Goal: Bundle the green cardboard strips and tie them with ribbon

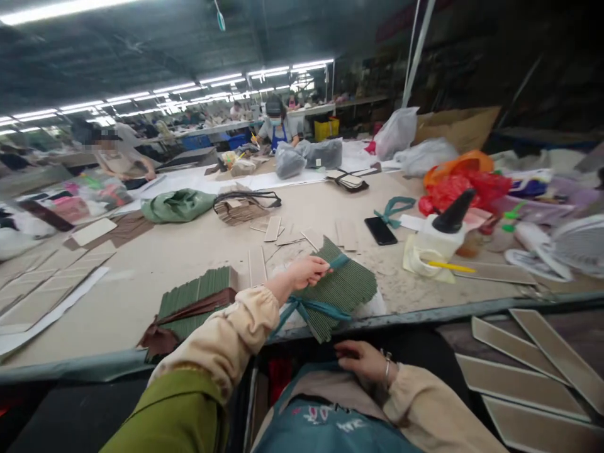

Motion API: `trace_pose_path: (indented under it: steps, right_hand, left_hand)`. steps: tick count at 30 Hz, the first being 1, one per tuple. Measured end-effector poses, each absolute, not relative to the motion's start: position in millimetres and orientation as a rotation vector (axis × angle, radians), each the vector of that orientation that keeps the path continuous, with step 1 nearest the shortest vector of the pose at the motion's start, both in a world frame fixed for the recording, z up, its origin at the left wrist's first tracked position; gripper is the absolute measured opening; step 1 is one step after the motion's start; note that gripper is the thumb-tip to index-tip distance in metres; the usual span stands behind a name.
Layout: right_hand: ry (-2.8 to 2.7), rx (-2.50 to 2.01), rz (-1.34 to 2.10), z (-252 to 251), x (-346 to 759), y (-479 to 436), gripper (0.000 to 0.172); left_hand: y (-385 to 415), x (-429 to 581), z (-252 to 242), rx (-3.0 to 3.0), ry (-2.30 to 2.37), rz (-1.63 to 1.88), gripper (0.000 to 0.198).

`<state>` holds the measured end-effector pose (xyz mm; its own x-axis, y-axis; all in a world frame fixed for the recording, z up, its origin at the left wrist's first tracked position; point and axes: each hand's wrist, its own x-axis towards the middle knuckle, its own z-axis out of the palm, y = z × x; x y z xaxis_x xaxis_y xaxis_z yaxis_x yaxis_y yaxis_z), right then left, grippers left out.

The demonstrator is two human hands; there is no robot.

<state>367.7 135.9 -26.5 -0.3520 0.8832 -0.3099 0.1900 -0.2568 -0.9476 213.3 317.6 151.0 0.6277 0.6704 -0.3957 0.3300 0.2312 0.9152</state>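
the left hand (309,272) has its fingers pinched together on one part of a teal strip (329,309), above the green stack (356,283). the right hand (365,360) is near, below the worktop (311,201) edge, its fingers loosely curled; whether they hold anything cannot be told. as far as shows, the work on this stack looks partway: the strip crosses its near part and gathers at its left side, while another part is in the fingers. whether there is a finished knot, or how much is left to do, is unclear. by contrast, a 2nd green stack (186,296), to the left, has a brown cloth (205,306) wrapped across it and seems further settled.

the green stack sits at the near edge of the worktop, just beyond the right hand. it is made of many thin, dark green layers, fanned and tilted, with ridged, uneven edges; the layers are too fine to count.
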Motion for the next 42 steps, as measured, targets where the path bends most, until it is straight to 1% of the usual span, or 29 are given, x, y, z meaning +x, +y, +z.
trace_pose_path:
  steps: [3, 5, 7, 8, 10, 12, 15, 17, 19, 22, 26, 30, 32, 35, 39, 42]
  right_hand:
    - [-1.471, -1.347, 1.634, -22.5, 366.0, 128.2, 0.057]
    - [-1.471, -1.352, 1.593, -15.6, 363.2, 124.6, 0.052]
    - [-1.473, -1.358, 1.536, -4.1, 361.0, 123.3, 0.044]
    - [-1.480, -1.371, 1.493, 3.4, 360.5, 123.6, 0.039]
    - [-1.523, -1.417, 1.378, 20.8, 360.2, 126.3, 0.031]
    - [-1.596, -1.458, 1.250, 39.4, 360.3, 131.3, 0.026]
    - [-1.684, -1.475, 1.085, 63.9, 358.9, 143.0, 0.023]
    - [-1.713, -1.477, 0.946, 75.5, 356.2, 153.4, 0.022]
    - [-1.732, -1.480, 0.778, 83.7, 352.4, 165.6, 0.020]
    - [-1.769, -1.496, 0.540, 92.6, 346.1, 185.6, 0.023]
    - [-1.925, -1.513, 0.312, 99.3, 339.2, 214.6, 0.028]
    - [-2.114, -1.539, 0.096, 89.6, 332.9, 246.6, 0.037]
    - [-2.193, -1.543, 0.066, 79.6, 330.1, 260.1, 0.043]
    - [-2.262, -1.555, 0.080, 67.3, 327.3, 272.4, 0.042]
    - [-2.255, -1.571, 0.090, 62.1, 327.2, 276.8, 0.038]
    - [-2.214, -1.571, 0.120, 61.6, 328.3, 277.7, 0.036]
  left_hand:
    - [333.8, 242.9, 140.0, 1.478, 0.926, 0.271, 0.019]
    - [336.9, 249.6, 135.4, 1.544, 0.952, 0.322, 0.015]
    - [332.2, 242.6, 130.1, 1.662, 1.011, 0.445, 0.010]
    - [326.8, 233.9, 126.2, 1.762, 1.069, 0.539, 0.011]
    - [310.8, 208.7, 114.4, 1.999, 1.253, 0.763, 0.016]
    - [291.1, 179.3, 97.8, 2.083, 1.487, 0.877, 0.022]
    - [264.3, 146.1, 71.0, 1.978, 1.691, 0.730, 0.031]
    - [252.7, 138.1, 57.6, 1.913, 1.664, 0.626, 0.031]
    - [247.7, 139.3, 49.9, 1.877, 1.575, 0.612, 0.030]
    - [249.6, 146.5, 47.3, 1.850, 1.514, 0.649, 0.030]
    - [256.4, 151.7, 51.6, 1.882, 1.553, 0.614, 0.029]
    - [262.4, 155.2, 55.7, 1.940, 1.556, 0.567, 0.024]
    - [265.1, 156.6, 55.9, 1.930, 1.575, 0.564, 0.023]
    - [267.9, 156.3, 53.5, 1.852, 1.600, 0.622, 0.021]
    - [270.2, 154.5, 49.2, 1.758, 1.600, 0.608, 0.039]
    - [274.4, 155.0, 49.6, 1.794, 1.542, 0.592, 0.033]
